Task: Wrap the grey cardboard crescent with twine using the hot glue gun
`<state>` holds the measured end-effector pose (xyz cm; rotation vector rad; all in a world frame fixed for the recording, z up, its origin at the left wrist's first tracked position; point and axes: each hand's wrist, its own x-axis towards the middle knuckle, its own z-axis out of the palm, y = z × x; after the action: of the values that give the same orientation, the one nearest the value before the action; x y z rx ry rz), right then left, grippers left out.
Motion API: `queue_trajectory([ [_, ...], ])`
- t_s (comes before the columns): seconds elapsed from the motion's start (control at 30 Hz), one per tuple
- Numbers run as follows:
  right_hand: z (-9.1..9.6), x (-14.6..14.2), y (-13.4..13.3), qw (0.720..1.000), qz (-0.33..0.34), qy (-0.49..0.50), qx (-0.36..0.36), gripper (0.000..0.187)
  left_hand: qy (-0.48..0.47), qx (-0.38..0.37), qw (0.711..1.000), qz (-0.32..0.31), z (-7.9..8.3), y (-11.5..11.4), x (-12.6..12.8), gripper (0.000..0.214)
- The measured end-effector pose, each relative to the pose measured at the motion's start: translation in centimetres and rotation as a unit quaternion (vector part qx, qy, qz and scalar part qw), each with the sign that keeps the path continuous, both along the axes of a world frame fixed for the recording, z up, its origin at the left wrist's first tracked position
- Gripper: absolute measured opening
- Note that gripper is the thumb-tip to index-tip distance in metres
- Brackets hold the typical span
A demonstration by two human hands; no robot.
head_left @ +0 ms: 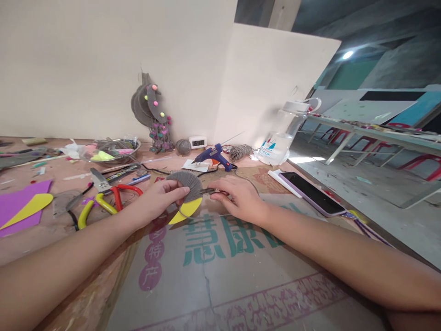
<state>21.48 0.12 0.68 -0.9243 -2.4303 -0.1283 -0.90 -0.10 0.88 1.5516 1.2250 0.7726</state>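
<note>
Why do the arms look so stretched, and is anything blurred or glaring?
Head view: the wide lens stretches the forearms toward the bottom corners. Head view, centre: the left hand, holding the grey disc, and the right hand beside it look sharp. Head view, upper right: the ceiling lamp glares white; shadows are soft.

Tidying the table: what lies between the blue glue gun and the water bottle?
A loose grey twine bundle lies between the glue gun and the water bottle, in the head view.
</note>
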Motion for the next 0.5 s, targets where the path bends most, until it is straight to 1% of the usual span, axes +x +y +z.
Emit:
queue_trajectory([
  [0.23,0.01,-0.02,0.03,1.0,0.011,0.006,0.006,0.026,-0.017,-0.001,1.0,-0.005,-0.79,0.35,-0.27,0.032],
  [0.4,-0.27,0.07,0.13,0.996,-0.021,0.091,-0.01,0.027,-0.006,0.003,1.0,-0.004,-0.96,0.51,-0.4,0.033],
  [0.5,-0.36,0.11,0.18,0.995,-0.022,0.093,-0.013,0.027,-0.019,-0.009,1.0,0.007,-0.87,0.4,-0.35,0.032],
])
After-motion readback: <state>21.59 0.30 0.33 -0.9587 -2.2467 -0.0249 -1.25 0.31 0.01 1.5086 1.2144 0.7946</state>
